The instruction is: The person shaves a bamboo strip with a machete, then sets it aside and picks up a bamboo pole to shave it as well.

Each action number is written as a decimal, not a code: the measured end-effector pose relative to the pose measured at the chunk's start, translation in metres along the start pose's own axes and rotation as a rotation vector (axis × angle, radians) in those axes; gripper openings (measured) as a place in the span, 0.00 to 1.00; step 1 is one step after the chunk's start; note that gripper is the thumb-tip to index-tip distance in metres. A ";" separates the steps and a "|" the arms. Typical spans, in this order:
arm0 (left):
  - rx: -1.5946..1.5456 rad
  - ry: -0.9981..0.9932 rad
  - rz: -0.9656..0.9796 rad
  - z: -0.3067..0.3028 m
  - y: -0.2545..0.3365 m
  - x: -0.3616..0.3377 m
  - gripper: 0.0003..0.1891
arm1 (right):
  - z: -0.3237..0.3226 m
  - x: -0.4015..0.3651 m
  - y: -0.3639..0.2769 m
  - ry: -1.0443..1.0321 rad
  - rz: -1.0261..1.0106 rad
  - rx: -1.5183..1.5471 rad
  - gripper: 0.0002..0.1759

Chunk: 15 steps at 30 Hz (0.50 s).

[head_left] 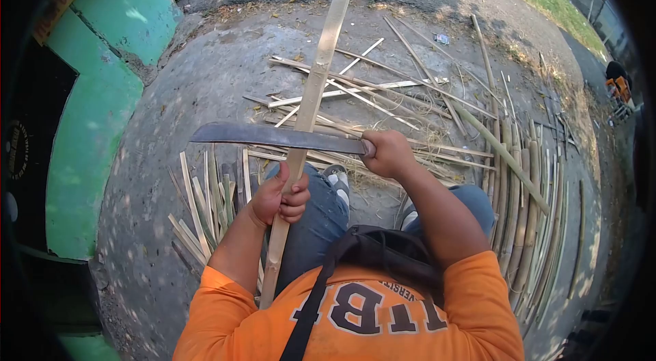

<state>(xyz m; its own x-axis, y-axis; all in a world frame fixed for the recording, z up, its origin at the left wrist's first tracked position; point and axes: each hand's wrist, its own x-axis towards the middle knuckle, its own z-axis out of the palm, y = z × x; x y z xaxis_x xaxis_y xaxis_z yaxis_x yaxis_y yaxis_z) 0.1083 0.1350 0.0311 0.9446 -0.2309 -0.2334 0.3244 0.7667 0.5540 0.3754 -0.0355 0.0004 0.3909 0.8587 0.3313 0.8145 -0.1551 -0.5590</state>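
Observation:
My left hand (281,195) is closed around a long bamboo strip (320,67), which slants up and away from my lap past the top of the view. In my right hand (389,154) is the handle of a machete (273,135). Its broad dark blade lies across the strip, a little above my left hand, with the tip pointing left. Blade and strip overlap in view; how deep the edge sits in the bamboo cannot be seen. Part of the handle is hidden by my right fingers.
Split bamboo strips (362,91) lie crisscrossed on the concrete ground ahead. Bamboo poles (516,204) are laid out at the right, and more strips (198,204) stand by my left leg. A green wall (89,135) rises at the left. A black bag (389,258) rests on my lap.

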 end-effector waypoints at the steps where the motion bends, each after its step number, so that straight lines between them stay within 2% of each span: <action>1: 0.000 0.007 -0.001 0.001 0.000 0.001 0.32 | 0.000 0.002 0.000 0.009 -0.011 0.000 0.07; 8: 0.009 -0.042 0.001 0.003 0.001 0.005 0.33 | -0.005 0.003 -0.003 0.080 -0.083 -0.026 0.07; 15: 0.071 0.000 -0.045 0.016 0.001 0.011 0.32 | -0.008 -0.002 -0.011 0.129 -0.105 -0.026 0.06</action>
<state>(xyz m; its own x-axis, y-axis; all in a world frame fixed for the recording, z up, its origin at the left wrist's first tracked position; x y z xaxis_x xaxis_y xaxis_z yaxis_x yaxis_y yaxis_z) 0.1203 0.1237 0.0414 0.9289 -0.2642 -0.2594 0.3693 0.7109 0.5986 0.3695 -0.0393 0.0122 0.3534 0.8012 0.4830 0.8642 -0.0819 -0.4964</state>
